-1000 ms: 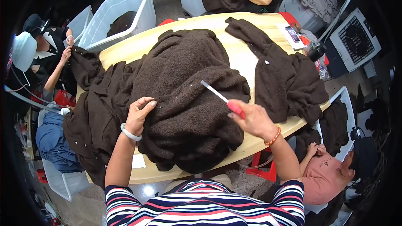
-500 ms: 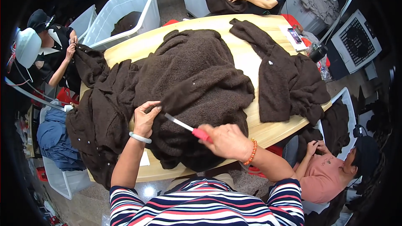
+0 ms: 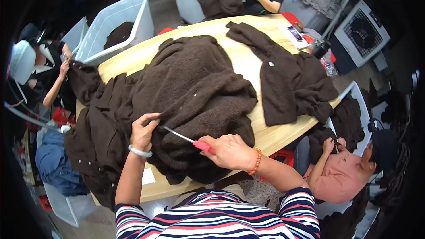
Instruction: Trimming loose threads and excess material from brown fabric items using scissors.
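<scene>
A large dark brown knit garment (image 3: 190, 66) lies bunched on the table in front of me, with a small pale speck on a raised fold. My left hand (image 3: 142, 135) is at its left side, thumb and fingers pinching the knit. In my closed right hand (image 3: 232, 152) is a red-handled tool (image 3: 181, 135) with a slim metal shaft, whose exact kind I cannot make out. Its tip points up and left, close to my left fingers and over the garment. Whether the tip touches the knit is unclear.
Another brown garment (image 3: 290, 82) lies to the right, and more brown knitwear (image 3: 104, 128) to the left on the wooden table (image 3: 113, 64). Co-workers handle brown garments at the left, far side and right. Pale bins (image 3: 141, 17) stand around; a phone (image 3: 294, 33) lies far right.
The whole view has shifted, so the table sits a little further left. My left hand still pinches the garment, and the tool's shaft now appears thinner, as if turned.
</scene>
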Demonstrator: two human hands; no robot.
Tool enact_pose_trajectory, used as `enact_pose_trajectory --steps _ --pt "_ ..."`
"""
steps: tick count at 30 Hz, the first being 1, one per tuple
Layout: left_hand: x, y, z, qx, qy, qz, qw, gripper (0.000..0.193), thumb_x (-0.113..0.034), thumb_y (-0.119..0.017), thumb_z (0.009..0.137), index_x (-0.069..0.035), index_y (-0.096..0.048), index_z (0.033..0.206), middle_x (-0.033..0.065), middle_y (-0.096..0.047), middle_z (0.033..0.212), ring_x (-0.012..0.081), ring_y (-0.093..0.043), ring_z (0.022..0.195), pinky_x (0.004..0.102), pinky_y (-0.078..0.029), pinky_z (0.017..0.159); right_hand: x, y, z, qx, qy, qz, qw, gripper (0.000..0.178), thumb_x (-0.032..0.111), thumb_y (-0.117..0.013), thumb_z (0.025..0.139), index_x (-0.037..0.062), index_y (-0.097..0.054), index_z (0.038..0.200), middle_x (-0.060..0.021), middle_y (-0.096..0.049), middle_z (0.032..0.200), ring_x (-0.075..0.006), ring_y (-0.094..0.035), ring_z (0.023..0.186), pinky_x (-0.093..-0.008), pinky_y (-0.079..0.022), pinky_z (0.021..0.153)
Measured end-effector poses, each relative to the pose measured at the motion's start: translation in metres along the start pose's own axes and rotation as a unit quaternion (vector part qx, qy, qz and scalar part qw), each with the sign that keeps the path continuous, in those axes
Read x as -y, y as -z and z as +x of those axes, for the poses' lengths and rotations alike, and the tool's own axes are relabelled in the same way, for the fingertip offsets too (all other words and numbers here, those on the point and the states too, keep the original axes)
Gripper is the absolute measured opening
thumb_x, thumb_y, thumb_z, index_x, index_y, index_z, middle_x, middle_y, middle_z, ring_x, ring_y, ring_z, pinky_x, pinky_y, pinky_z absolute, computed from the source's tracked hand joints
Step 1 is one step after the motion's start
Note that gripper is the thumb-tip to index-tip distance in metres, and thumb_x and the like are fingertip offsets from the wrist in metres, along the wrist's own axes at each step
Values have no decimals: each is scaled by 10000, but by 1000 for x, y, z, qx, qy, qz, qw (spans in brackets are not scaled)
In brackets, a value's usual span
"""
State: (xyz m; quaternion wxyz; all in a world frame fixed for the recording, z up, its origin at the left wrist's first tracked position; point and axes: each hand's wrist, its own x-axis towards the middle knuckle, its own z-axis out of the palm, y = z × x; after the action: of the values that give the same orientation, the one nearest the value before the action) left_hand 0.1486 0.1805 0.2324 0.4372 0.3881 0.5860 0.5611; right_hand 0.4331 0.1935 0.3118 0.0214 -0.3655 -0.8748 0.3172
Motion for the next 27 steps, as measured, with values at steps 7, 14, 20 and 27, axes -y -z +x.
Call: enact_pose_trajectory --steps 7,14,20,27 --pt "-24 11 16 139 115 -37 983 327 -15 -705 822 6 -648 1143 36 -658 1055 97 -606 915 232 -484 841 -20 -10 -10 -72 -8 39 997 361 311 -595 916 108 -539 1209 -192 -687 898 -385 -666 851 -486 -520 757" --pt "-46 -7 85 269 224 112 930 369 -208 -776 826 -47 -633 1126 4 -660 966 78 -619 863 182 -472 724 -36 -4 -23 -134 -45 30 989 301 278 -602 911 128 -544 1167 -177 -681 881 -402 -659 814 -511 -516 716" --pt "-11 -27 101 306 161 172 923 237 -68 -815 758 -21 -661 932 -11 -638 803 62 -560 688 204 -458 626 -37 -1 -19 -129 -66 9 989 288 280 -593 918 121 -545 1153 -180 -679 854 -406 -659 793 -511 -518 700" --pt "-15 -34 75 234 87 225 942 89 -66 -745 814 -8 -696 861 -48 -617 736 34 -531 648 198 -443 582 -27 3 -14 -53 -97 -10 994 272 312 -582 925 116 -567 1112 -216 -671 808 -403 -665 790 -506 -518 720"
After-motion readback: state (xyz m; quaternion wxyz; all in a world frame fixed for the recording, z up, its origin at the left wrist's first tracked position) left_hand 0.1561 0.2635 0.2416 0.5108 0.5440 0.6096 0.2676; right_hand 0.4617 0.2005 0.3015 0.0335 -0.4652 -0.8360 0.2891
